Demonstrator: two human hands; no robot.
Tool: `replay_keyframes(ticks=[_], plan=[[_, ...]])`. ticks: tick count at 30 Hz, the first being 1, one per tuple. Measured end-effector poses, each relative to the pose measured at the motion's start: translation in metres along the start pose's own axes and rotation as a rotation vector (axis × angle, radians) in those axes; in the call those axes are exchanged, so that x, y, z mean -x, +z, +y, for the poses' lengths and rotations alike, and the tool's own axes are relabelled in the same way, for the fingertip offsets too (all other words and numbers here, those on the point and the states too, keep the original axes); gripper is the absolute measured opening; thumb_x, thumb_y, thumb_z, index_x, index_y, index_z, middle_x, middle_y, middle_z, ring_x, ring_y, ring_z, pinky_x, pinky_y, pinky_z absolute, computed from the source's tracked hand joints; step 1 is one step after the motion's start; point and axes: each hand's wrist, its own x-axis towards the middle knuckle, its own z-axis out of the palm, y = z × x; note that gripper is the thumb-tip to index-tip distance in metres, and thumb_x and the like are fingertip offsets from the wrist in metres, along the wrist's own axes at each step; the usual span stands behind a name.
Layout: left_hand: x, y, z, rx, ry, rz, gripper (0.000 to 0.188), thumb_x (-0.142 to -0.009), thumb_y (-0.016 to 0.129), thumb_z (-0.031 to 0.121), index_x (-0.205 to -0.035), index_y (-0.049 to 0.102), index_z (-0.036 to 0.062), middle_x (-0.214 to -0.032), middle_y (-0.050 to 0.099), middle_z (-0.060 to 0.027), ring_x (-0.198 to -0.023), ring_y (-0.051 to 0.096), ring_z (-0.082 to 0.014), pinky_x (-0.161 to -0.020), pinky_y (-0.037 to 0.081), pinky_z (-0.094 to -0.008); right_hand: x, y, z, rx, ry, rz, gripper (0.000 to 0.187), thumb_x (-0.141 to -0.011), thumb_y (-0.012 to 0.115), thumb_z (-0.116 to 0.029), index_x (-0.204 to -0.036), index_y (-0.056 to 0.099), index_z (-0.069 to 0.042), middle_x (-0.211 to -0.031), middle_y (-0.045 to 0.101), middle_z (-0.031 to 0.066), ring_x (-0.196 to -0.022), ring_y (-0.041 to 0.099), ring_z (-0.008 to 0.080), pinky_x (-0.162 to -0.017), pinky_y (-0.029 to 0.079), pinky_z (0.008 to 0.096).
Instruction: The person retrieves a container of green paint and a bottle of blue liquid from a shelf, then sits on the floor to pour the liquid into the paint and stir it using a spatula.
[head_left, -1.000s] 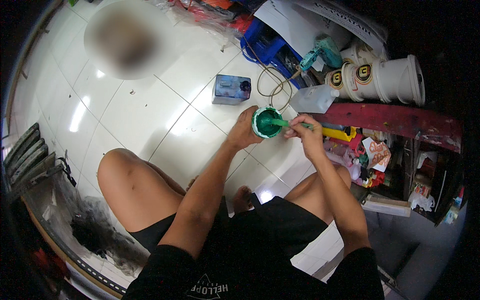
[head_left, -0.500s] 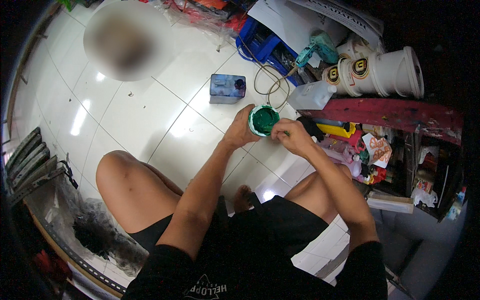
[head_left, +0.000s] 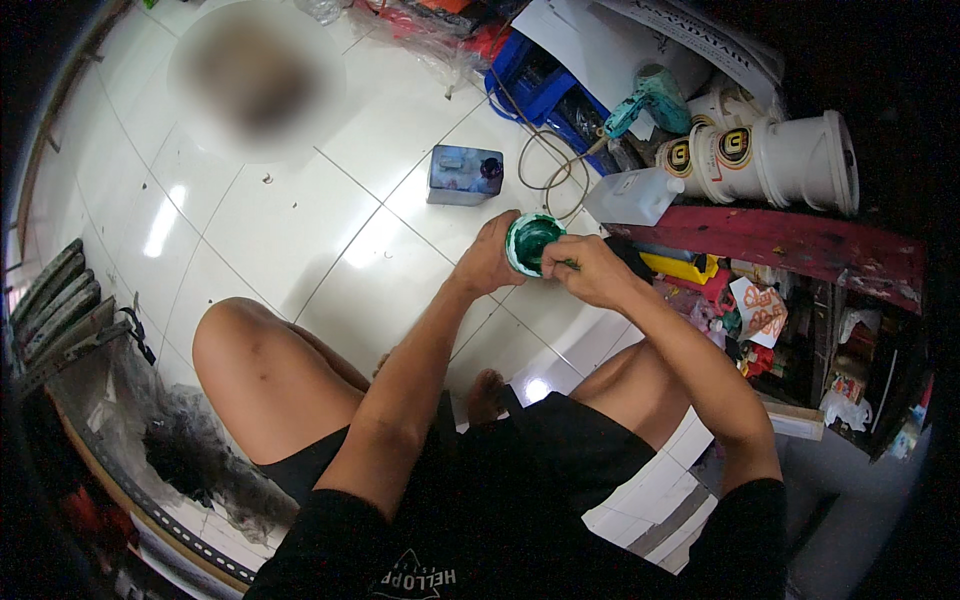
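Observation:
My left hand is wrapped round the side of a small round tub, held above the tiled floor in front of my knees. Dark green paint coats its inside, and pale smears cover the rim. At the tub's right edge, the fingers of my right hand are pinched round a thin stirring stick with green on its end. Its lower part is hidden by the hand and the tub, so its exact kind does not show.
A stained square jug stands beyond the tub. To the right are a translucent jerrycan, white buckets on their sides, a paint-splashed heat gun with a looped cable, and a dark red board. Folded plastic lies left.
The whole view has shifted slightly, moving the surroundings a little rightward. My right hand has moved slightly over the tub, and the paint inside looks stirred differently. Both grips stay the same.

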Motion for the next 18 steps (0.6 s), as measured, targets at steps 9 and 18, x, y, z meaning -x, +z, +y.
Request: replay_keyframes(ticks=[9, 18], plan=[[-0.004, 0.005, 0.004, -0.024, 0.045, -0.003, 0.098, -0.060, 0.088, 0.021, -0.141, 0.036, 0.0003, -0.133, 0.052, -0.0231, -0.127, 0.049, -0.0415, -0.110, 0.040, -0.0460, -0.007, -0.010, 0.023, -0.105, 0.119, 0.188, 0.007, -0.087, 0.059, 0.001, -0.089, 0.066, -0.001, -0.072, 0.065, 0.0062, -0.065, 0.064, 0.0126, -0.060, 0.051, 0.0292], [0.001, 0.002, 0.013, 0.055, 0.011, 0.017, 0.098, -0.057, 0.092, 0.020, -0.140, 0.043, 0.0008, -0.131, 0.057, -0.0216, -0.125, 0.054, -0.0389, -0.107, 0.044, -0.0428, 0.006, -0.017, -0.001, 0.176, -0.149, 0.093, 0.012, -0.082, 0.061, 0.002, -0.092, 0.064, -0.002, -0.093, 0.065, 0.0171, -0.084, 0.064, 0.0380, -0.074, 0.052, 0.0414]])
